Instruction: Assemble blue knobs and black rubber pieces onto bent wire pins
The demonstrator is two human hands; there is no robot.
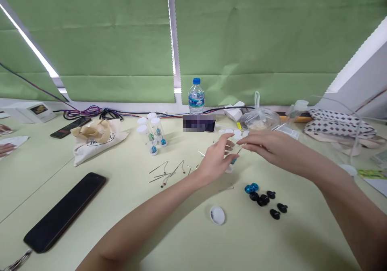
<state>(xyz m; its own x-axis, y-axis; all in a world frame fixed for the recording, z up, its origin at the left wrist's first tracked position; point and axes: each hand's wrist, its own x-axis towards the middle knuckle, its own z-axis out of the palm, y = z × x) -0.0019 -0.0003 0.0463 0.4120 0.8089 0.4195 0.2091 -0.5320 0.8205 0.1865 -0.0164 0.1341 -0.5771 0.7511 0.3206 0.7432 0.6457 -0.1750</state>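
Observation:
My left hand (215, 158) curls its fingers around a small clear tube with a blue piece (234, 161) inside, most of it hidden. My right hand (267, 145) pinches a thin metal rod (240, 150) at the tube, its fingertips close to those of the left. Bent thin metal rods (169, 174) lie to the left of my hands. Nearer to me are blue round pieces (251, 188), several black knobs (263, 200) and a white cap (217, 215) lying open side up. Several white caps (237, 134) sit just behind my fingers.
Several capped clear tubes (155, 132) with blue pieces stand left of centre. Behind them are a water bottle (196, 97) and a phone (209, 126). A cloth bag (99, 140), a black phone (65, 212) and cables lie left. Another person's hand (6, 149) shows at the left edge.

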